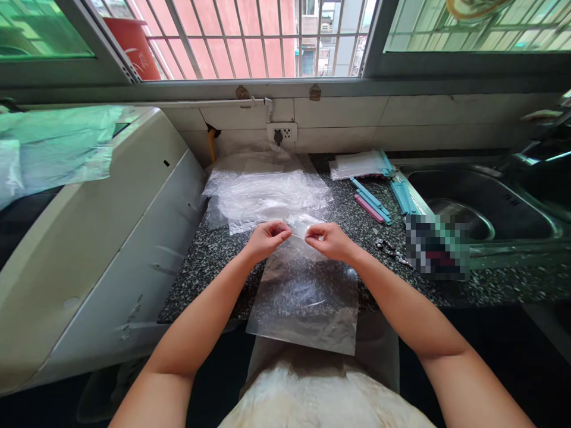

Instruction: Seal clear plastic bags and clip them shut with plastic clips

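Between my two hands a clear plastic bag [307, 291] hangs down over the counter's front edge. My left hand [270, 238] pinches one side of its upper part, thumb against the fingers. On the other side my right hand [328, 239] pinches it in the same way, a short gap from the left. Just beyond my hands lies a loose pile of clear plastic bags [263, 187]. Right of the pile are blue sealing clips [371, 201] and a pink clip [368, 209], beside a flat stack of clear bags [359, 164].
A speckled dark countertop [200, 279] carries these things. At the left stands a pale appliance [116, 232] with a greenish plastic sheet [57, 148] on it. A metal sink [486, 196] is at the right, with a pixelated object [437, 249] at its near edge. A wall socket [282, 132] sits behind.
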Available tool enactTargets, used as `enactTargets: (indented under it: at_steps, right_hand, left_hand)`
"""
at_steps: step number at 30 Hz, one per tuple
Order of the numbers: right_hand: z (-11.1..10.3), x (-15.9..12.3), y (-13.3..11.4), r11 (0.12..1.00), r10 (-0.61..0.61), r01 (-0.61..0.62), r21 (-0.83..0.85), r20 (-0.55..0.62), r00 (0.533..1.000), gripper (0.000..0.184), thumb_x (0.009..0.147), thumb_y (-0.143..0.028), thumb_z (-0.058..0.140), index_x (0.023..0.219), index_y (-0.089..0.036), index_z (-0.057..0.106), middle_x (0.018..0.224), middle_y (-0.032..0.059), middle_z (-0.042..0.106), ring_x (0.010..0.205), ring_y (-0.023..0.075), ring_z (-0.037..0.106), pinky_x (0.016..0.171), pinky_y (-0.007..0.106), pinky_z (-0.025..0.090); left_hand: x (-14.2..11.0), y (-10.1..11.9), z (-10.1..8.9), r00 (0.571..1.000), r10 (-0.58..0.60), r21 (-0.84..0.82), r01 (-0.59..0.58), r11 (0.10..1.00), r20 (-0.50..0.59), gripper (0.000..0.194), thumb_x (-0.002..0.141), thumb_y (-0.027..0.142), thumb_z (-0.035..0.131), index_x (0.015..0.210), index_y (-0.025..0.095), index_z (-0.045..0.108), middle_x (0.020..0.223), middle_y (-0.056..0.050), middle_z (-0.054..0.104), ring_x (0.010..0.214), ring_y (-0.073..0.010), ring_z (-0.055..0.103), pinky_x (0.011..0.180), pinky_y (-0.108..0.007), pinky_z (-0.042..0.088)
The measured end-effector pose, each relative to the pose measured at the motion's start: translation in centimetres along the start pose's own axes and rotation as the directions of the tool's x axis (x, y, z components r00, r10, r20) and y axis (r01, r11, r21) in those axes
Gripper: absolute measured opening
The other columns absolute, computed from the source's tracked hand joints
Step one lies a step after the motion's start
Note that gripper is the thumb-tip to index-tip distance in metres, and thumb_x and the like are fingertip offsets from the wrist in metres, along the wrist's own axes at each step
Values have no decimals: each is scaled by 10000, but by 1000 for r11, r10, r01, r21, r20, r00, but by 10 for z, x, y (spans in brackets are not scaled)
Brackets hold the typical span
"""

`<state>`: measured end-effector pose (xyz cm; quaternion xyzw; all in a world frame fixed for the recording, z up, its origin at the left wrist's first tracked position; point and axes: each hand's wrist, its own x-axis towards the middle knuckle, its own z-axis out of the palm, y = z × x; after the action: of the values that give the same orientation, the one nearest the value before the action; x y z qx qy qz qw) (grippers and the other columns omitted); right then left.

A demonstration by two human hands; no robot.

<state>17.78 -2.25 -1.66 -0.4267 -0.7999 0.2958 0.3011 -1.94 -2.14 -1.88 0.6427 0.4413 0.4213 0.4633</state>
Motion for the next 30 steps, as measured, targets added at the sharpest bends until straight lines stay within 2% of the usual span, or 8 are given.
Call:
enactTargets:
  at_steps: [8, 13, 22, 30]
  right_hand:
    - [2, -1, -2, 998, -41, 41, -40, -7, 999, 140, 743, -188, 535, 634, -157, 618, 578, -7, 565, 572, 90, 485, 581, 209, 341]
    - [3, -1, -3, 997, -31, 31, -69, -8, 999, 130, 738, -179, 544, 636, -159, 622, 572, -12, 559, 566, 89, 475, 585, 211, 332]
    - [4, -1, -3, 996, -13, 13, -90, 1, 1000, 123, 753, -185, 552, 664, -163, 633, 591, -5, 591, 576, 94, 494, 592, 214, 338]
    - [-3, -2, -4, 999, 18, -17, -32, 28, 999, 102, 758, -239, 586, 737, -159, 645, 693, 25, 658, 657, 119, 569, 637, 229, 395]
  left_hand:
    - [-1, 3, 2, 994, -93, -50, 96, 994, 59, 380, 569, 482, 735, 650, 137, 598, 573, 11, 564, 522, -85, 456, 493, -205, 343]
    - [-1, 1, 4, 991, -92, -69, 99, 993, 94, 359, 564, 449, 753, 633, 135, 592, 560, 8, 576, 510, -85, 475, 497, -209, 366]
    - [-1, 1, 5, 995, -70, -84, 77, 994, 75, 347, 568, 437, 753, 619, 134, 594, 558, 4, 585, 523, -89, 497, 515, -209, 387]
    - [-1, 0, 0, 997, -67, -65, 69, 996, 32, 364, 576, 467, 740, 637, 142, 586, 582, 1, 605, 542, -103, 526, 526, -219, 415]
